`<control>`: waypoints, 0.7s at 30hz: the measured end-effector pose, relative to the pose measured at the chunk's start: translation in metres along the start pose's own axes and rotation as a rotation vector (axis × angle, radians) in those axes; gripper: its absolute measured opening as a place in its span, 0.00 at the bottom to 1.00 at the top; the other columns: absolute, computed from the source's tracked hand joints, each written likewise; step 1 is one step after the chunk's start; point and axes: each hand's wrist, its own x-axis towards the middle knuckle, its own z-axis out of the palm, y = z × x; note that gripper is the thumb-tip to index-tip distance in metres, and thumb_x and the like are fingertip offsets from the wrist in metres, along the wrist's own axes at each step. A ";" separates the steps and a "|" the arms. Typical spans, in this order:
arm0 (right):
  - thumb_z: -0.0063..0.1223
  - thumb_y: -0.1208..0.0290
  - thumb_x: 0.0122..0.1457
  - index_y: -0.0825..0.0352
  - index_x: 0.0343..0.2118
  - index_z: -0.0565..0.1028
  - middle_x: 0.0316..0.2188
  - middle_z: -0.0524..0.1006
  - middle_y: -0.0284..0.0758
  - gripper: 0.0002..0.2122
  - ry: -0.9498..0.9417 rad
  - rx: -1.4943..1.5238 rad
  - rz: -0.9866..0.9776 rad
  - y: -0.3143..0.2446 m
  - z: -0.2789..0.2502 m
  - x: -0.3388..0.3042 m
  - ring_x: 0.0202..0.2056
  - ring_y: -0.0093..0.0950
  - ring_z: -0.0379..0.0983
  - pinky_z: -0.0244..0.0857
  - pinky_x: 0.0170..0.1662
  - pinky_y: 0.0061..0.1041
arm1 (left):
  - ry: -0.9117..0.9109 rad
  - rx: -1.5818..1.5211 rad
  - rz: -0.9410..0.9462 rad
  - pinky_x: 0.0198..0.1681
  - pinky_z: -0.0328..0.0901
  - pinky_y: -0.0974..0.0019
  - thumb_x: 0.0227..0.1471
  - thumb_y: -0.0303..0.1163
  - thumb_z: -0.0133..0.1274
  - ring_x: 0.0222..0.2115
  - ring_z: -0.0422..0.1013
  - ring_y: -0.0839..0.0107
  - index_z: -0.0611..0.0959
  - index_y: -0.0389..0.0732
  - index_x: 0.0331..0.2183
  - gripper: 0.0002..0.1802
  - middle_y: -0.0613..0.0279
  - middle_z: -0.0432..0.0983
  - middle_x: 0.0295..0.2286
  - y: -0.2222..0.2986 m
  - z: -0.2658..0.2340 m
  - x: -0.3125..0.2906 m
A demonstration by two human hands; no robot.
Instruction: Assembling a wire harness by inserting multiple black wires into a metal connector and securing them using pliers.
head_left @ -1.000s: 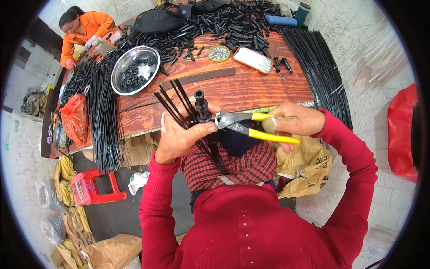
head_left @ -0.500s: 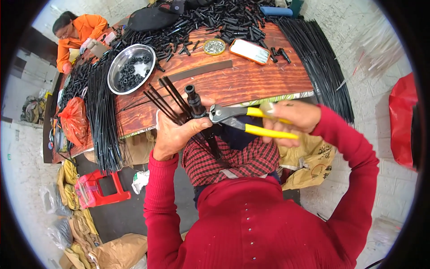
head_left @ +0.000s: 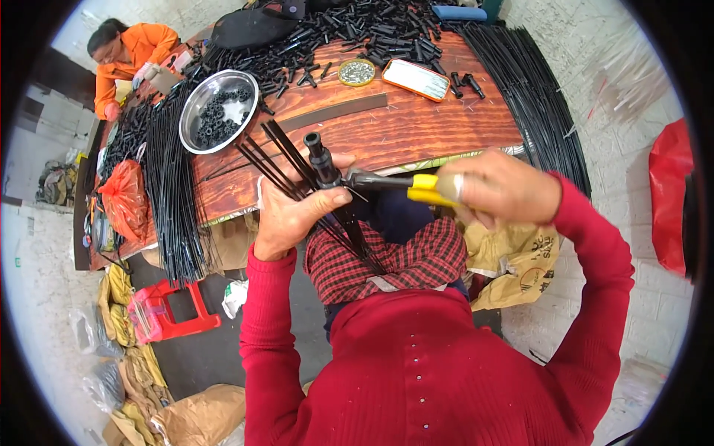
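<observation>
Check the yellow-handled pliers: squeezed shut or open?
Shut: the right hand grips the yellow-handled pliers, whose jaws clamp the black fitting held by the left hand.

A long reddish-brown wooden plank table (head_left: pixel 416 130) stands on a pale concrete floor (head_left: pixel 37 297). A whitish brick wall (head_left: pixel 632 67) rises right of the table, and a small red plastic stool (head_left: pixel 167 312) sits below its left end.

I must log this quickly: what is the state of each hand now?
Left hand: closed around black rods and a black fitting.
Right hand: closed on yellow-handled pliers.

Bare wooden table (head_left: pixel 416 130) ahead; steel bowl (head_left: pixel 217 110) left, black fittings (head_left: pixel 357 33) beyond.
</observation>
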 end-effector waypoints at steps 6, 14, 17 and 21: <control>0.29 0.40 0.63 0.77 0.37 0.74 0.13 0.71 0.35 0.36 -0.328 0.553 0.191 0.033 -0.007 0.003 0.11 0.23 0.66 0.60 0.14 0.21 | -0.072 -0.067 0.002 0.37 0.67 0.71 0.40 0.28 0.66 0.30 0.72 0.76 0.83 0.33 0.37 0.19 0.65 0.78 0.28 0.005 0.008 0.006; 0.67 0.60 0.42 0.66 0.44 0.70 0.25 0.72 0.37 0.27 0.512 -0.874 -0.298 -0.003 0.020 -0.003 0.26 0.35 0.74 0.65 0.28 0.30 | 0.045 -0.032 -0.011 0.37 0.68 0.71 0.40 0.25 0.65 0.30 0.73 0.76 0.83 0.33 0.37 0.17 0.63 0.79 0.29 0.000 0.009 0.004; 0.66 0.67 0.39 0.66 0.44 0.70 0.32 0.73 0.37 0.26 0.651 -1.079 -0.351 0.002 0.023 -0.004 0.30 0.35 0.74 0.66 0.29 0.32 | 0.044 -0.011 0.001 0.39 0.68 0.70 0.40 0.25 0.66 0.32 0.73 0.76 0.83 0.33 0.37 0.18 0.63 0.79 0.31 0.003 0.011 0.003; 0.59 0.66 0.52 0.67 0.45 0.71 0.25 0.74 0.36 0.19 0.325 -0.724 -0.338 0.015 0.002 0.001 0.23 0.31 0.72 0.66 0.28 0.29 | -0.011 -0.094 -0.017 0.40 0.67 0.70 0.40 0.25 0.66 0.34 0.72 0.76 0.83 0.33 0.37 0.18 0.63 0.79 0.32 0.003 0.008 -0.002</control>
